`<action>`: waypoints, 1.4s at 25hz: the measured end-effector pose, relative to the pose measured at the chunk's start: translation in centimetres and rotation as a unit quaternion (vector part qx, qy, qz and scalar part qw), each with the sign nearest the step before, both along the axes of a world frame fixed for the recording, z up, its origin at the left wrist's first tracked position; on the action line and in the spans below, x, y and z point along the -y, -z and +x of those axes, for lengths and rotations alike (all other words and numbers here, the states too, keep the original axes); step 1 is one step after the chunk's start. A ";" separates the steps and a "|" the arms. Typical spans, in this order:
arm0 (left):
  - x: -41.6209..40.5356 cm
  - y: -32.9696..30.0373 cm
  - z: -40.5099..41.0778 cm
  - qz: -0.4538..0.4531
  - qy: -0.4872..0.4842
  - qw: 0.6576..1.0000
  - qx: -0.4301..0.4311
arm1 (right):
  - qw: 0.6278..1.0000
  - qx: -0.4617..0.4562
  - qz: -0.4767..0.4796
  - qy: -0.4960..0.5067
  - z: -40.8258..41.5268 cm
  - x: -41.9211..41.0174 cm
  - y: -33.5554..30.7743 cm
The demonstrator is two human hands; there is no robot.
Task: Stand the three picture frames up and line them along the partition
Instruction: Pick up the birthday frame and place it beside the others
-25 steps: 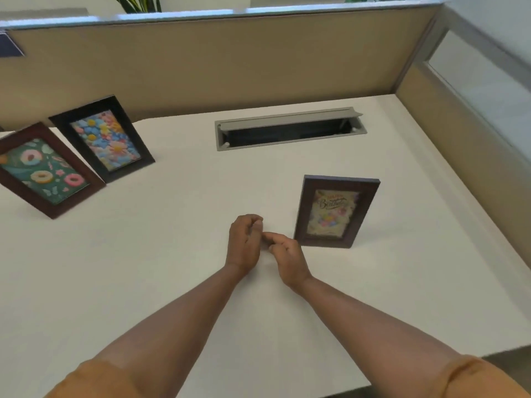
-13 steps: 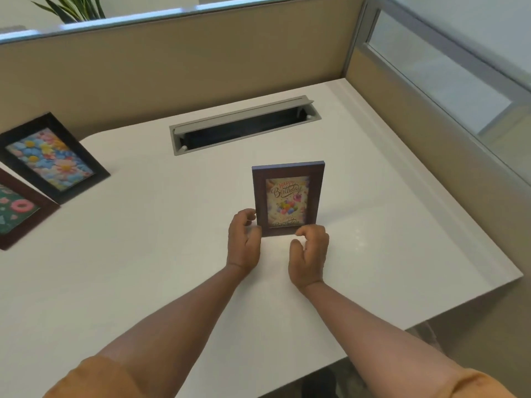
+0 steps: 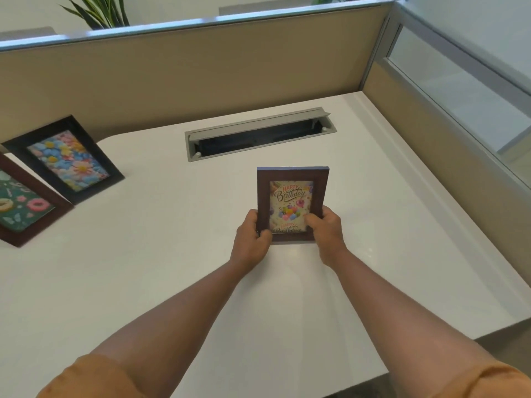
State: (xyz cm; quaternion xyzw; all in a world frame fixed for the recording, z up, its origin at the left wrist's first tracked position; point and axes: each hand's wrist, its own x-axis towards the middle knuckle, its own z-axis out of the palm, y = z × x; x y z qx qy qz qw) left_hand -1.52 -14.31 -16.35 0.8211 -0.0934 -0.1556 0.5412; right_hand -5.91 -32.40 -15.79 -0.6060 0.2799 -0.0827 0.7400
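Leftmost, cut by the picture's edge, a brown doughnut frame (image 3: 20, 208) stands tilted back on the white table (image 3: 143, 268), its green picture showing pink and cream rings. Just beside it on the right, and a little farther back, the black flower frame (image 3: 64, 159) also stands leaning backwards, its lower corner overlapping the doughnut frame's upper right edge from this view; whether the two touch cannot be told. Both sit near the tan partition (image 3: 186, 79) that runs along the far side of the table, with green plant leaves (image 3: 97, 11) rising behind its metal top rail.

Further right, near the table's middle, a grey cable tray (image 3: 258, 133) is set into the surface with its lid tipped open. In front of it the birthday frame (image 3: 291, 203), dark brown with a "Happy Birthday" balloon card, is held upright, well apart from the partition and from the other two frames. Its lower edge is at or just above the table; which one cannot be told. The left hand (image 3: 253, 239) holds its lower left corner, the grip closed with the thumb on the front face and the fingers behind. The right hand (image 3: 327, 231) takes the lower right side the same way, thumb pressed over the front border. Both forearms reach in from below, orange sleeves (image 3: 94, 377) at the elbows. A second partition with a glass panel (image 3: 454, 76) borders the table's right side.
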 end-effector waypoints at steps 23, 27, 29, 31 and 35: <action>-20.9 -11.2 23.7 0.352 -0.089 0.848 0.386 | 0.961 -0.038 0.050 -0.268 29.1 -20.0 -2.4; -23.7 -11.5 28.7 0.373 -0.081 0.839 0.388 | 0.959 -0.035 0.051 -0.276 34.6 -22.1 -1.5; -24.2 -11.5 30.4 0.379 -0.075 0.837 0.387 | 0.959 -0.034 0.053 -0.277 36.4 -22.9 -0.9; -24.4 -11.5 31.3 0.381 -0.073 0.835 0.389 | 0.959 -0.030 0.058 -0.275 37.4 -23.4 -0.5; -25.1 -11.2 32.4 0.387 -0.100 0.832 0.384 | 0.958 -0.033 0.060 -0.278 38.5 -24.6 0.1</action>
